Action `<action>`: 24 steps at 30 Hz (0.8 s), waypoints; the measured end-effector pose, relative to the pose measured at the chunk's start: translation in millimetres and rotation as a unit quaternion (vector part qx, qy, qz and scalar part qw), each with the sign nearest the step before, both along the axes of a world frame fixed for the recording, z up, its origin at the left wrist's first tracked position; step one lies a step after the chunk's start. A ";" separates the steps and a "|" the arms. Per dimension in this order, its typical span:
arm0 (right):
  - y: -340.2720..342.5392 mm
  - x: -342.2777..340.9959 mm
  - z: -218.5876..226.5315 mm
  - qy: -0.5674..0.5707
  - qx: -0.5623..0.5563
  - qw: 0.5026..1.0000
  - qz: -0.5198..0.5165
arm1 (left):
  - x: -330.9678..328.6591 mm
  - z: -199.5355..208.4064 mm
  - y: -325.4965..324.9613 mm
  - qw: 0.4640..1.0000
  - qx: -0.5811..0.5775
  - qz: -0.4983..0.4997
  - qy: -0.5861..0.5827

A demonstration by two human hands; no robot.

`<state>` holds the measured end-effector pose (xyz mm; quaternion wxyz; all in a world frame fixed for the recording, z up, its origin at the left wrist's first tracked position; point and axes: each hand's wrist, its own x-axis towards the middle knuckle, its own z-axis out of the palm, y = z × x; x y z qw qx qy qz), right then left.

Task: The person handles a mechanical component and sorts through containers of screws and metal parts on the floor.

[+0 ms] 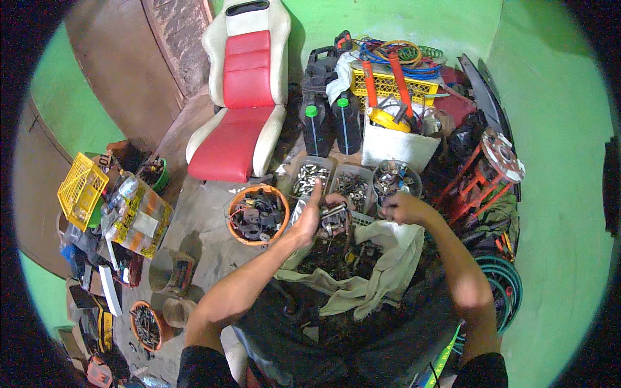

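Note:
My left hand (306, 223) is cupped, with its thumb raised and its fingers curled around a small heap of metal bolts (335, 218). To the right, my right hand (409, 209) is closed in a pinch in front of a round clear tub (419, 187). What lies between its fingertips is too small to make out. Below both hands, a pale green cloth (394, 255) surrounds a pile of dark metal hardware (333, 255). Beyond my left hand stand a clear tub (334, 167) of shiny metal pieces and another clear tub (370, 187) of darker bolts.
An orange basin (286, 213) of dark parts sits left of my left hand. Behind are a red and white car seat (236, 139) and two black jugs (315, 132). A red metal stand (482, 174) and a coiled green hose (514, 288) lie to the right.

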<state>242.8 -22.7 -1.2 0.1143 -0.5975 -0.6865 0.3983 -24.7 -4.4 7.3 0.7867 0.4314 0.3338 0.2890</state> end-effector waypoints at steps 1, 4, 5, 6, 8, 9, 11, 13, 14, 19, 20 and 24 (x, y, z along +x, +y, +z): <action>4.9 11.6 -14.2 -0.037 -0.099 0.994 0.009 | 1.0 1.7 0.0 1.000 0.004 0.006 -0.003; 22.5 59.2 -67.6 -0.041 -0.037 0.993 -0.100 | 7.2 5.7 4.4 0.999 0.012 -0.024 -0.026; 28.0 64.0 -76.0 -0.038 0.010 0.990 -0.138 | 6.3 6.3 4.0 1.000 0.006 -0.004 -0.027; 32.5 67.4 -73.1 -0.091 0.070 0.978 -0.177 | 7.0 7.6 3.5 0.999 0.000 0.015 -0.029; 42.5 76.3 -65.2 -0.194 0.189 0.929 -0.254 | 11.5 10.6 2.4 0.999 -0.009 0.035 -0.038; 41.7 68.6 -57.4 -0.181 0.214 0.923 -0.265 | 9.3 11.8 1.2 0.998 -0.013 0.044 -0.041; 31.8 46.3 -28.5 -0.157 0.263 0.906 -0.291 | 5.9 9.6 1.1 0.998 -0.013 0.043 -0.046; 29.2 35.4 -27.3 -0.119 0.348 0.900 -0.234 | 6.5 5.7 4.0 0.999 -0.005 0.014 -0.049; 28.0 29.4 -26.9 -0.100 0.390 0.892 -0.205 | 7.7 3.9 4.9 0.999 -0.012 0.026 -0.041; -5.0 -40.2 23.1 0.028 0.453 0.890 -0.028 | 6.0 8.3 -0.8 0.998 -0.012 0.063 -0.020; -12.4 -50.7 31.1 0.028 0.469 0.883 -0.001 | 5.2 7.8 -0.7 0.998 -0.012 0.062 -0.024; -32.7 -69.7 51.5 0.055 0.437 0.893 0.089 | 9.6 8.0 -1.5 0.996 -0.030 0.076 -0.033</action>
